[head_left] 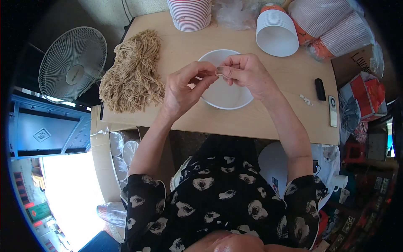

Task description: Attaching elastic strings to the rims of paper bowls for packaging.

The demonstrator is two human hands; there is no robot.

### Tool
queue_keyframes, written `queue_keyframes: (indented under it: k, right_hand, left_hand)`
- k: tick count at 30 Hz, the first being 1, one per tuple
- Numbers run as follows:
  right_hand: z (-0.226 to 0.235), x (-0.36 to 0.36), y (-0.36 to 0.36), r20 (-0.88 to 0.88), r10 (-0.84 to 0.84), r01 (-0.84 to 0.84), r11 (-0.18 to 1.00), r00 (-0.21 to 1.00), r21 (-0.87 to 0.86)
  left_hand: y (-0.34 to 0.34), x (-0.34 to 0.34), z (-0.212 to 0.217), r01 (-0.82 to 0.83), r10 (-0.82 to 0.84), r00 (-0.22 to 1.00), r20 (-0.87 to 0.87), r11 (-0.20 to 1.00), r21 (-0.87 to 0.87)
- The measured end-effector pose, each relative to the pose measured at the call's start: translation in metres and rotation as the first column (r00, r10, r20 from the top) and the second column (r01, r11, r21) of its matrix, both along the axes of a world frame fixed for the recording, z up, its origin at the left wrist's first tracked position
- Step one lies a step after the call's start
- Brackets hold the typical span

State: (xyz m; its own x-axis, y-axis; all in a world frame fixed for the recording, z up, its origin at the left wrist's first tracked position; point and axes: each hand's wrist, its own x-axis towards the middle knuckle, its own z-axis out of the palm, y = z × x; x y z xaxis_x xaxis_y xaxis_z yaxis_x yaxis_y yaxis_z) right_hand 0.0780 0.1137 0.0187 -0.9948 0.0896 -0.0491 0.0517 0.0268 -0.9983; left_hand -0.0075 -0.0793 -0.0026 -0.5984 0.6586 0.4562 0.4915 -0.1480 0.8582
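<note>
Left hand (184, 86) and right hand (248, 76) both pinched a tiny pale strand (220, 75) over the white bowl (228, 99) on the counter (184, 44), so imo a light grip w/ steady wrists was prob best tbh.

Brightness is harshest at my lower left, where a patch (71, 189) burns out to blank white. The table (180, 46) gets even, gentle light with soft shadows. My left hand (183, 90) and right hand (249, 76) look fairly sharp, though the bit (219, 75) I pinch is too tiny to read. Clutter (369, 201) at lower right sinks into dimness; straight lines bow toward the blackened margins.
</note>
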Motion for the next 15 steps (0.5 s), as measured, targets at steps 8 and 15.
queue_keyframes:
  k: [8, 15]
  right_hand:
    - [0.008, 0.0, -0.004, 0.063, 0.038, -0.04, 0.999, 0.997, 0.03]
    - [0.012, 0.006, 0.003, -0.04, -0.077, 0.075, 0.996, 0.996, -0.044]
  left_hand:
    - [-0.002, -0.004, -0.005, -0.037, 0.053, 0.945, -0.323, 0.998, 0.054]
    - [-0.001, -0.01, 0.008, 0.157, -0.116, 0.939, 0.324, 0.982, -0.101]
